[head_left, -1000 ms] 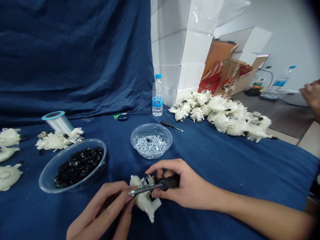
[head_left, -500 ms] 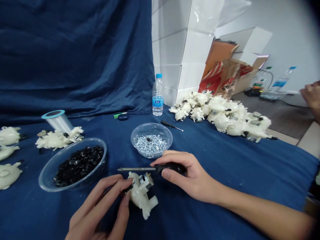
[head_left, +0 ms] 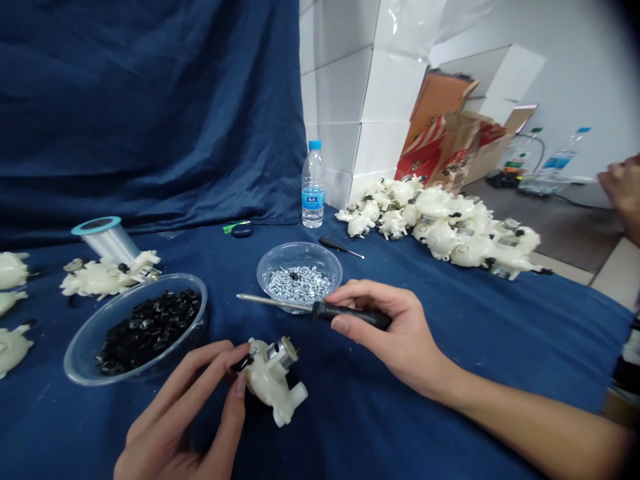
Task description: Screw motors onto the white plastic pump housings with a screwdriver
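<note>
My left hand [head_left: 190, 407] pinches a cream plastic toy body [head_left: 273, 380] with a small motor on top, holding it just above the blue cloth. My right hand [head_left: 387, 330] is closed round the black handle of a screwdriver [head_left: 310, 308], whose metal shaft points left, level, above and clear of the toy. Just behind the screwdriver stands a clear bowl of silver screws [head_left: 299, 277]. To the left is a larger clear bowl of small black parts [head_left: 143, 327].
A heap of cream toy bodies [head_left: 445, 230] lies at the back right, with a water bottle [head_left: 313, 185] and a small screwdriver [head_left: 341, 248] near it. More toy bodies [head_left: 100, 279] and a spool [head_left: 103, 237] sit at the left. Another person's hand [head_left: 623, 193] shows at the right edge.
My right hand has lifted the screwdriver up and away from the toy, towards the screw bowl. My left hand keeps hold of the toy, which has turned slightly.
</note>
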{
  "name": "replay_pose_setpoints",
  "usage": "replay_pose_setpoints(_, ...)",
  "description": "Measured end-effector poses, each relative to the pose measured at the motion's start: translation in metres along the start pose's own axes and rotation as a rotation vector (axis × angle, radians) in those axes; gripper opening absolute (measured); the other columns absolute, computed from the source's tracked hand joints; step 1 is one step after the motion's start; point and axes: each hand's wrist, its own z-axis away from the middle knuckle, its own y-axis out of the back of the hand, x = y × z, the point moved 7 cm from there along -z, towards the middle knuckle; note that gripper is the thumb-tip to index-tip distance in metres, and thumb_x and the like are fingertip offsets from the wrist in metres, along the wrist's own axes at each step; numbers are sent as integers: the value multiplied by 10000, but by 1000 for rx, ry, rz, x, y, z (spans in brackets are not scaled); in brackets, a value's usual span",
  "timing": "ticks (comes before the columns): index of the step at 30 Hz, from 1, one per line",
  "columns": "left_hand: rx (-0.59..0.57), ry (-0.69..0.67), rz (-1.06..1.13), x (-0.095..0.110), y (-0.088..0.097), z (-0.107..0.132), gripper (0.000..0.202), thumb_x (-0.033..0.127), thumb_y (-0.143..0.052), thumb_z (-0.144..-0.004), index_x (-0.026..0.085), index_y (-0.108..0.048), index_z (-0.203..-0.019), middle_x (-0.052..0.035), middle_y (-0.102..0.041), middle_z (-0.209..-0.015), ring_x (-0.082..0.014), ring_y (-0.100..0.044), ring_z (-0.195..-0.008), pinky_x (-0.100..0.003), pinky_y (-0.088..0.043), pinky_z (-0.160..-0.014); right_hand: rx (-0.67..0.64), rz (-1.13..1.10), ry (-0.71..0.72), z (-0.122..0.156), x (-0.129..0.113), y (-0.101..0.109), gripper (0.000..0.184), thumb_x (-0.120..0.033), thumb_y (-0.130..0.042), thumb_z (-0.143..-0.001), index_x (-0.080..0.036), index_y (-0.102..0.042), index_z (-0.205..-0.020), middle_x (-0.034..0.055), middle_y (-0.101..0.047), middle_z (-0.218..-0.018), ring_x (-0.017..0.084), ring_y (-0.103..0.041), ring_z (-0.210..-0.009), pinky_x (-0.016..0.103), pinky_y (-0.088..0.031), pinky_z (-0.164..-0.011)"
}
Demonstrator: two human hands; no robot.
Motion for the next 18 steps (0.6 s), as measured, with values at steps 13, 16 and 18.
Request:
replay_pose_setpoints(13,10,-19,-13,9,-1,-2,333,141,-699,-921,331,-738,-1192,74,-731,-1162,-84,-726,-941,-139,-545,-890,265,-374,-162,-1,10,13,301,-140,-964,-517,-194,-739,-709,-2,-735,-611,128,-677,-495,214,-579,-523)
replay_pose_setpoints(16,6,-42,-28,9,-1,-1,332,159,-699,-926,336,-738,-1205,66,-731,-1166,-93,-731,-934,-153,-552,-869,243,-410,-182,-2,11,11,276,-205,-956,-575,-187,-714,-707,-7,-714,-571,124,-650,-470,232,-561,-503)
replay_pose_setpoints(18,5,-52,-18,8,-1,-1,339,149,-703,-922,330,-736,-1207,62,-727,-1168,-90,-725,-947,-144,-538,-904,243,-417,-177,-2,12,12,296,-259,-964,-593,-188,-704,-714,-12,-699,-556,116,-628,-466,232,-542,-496)
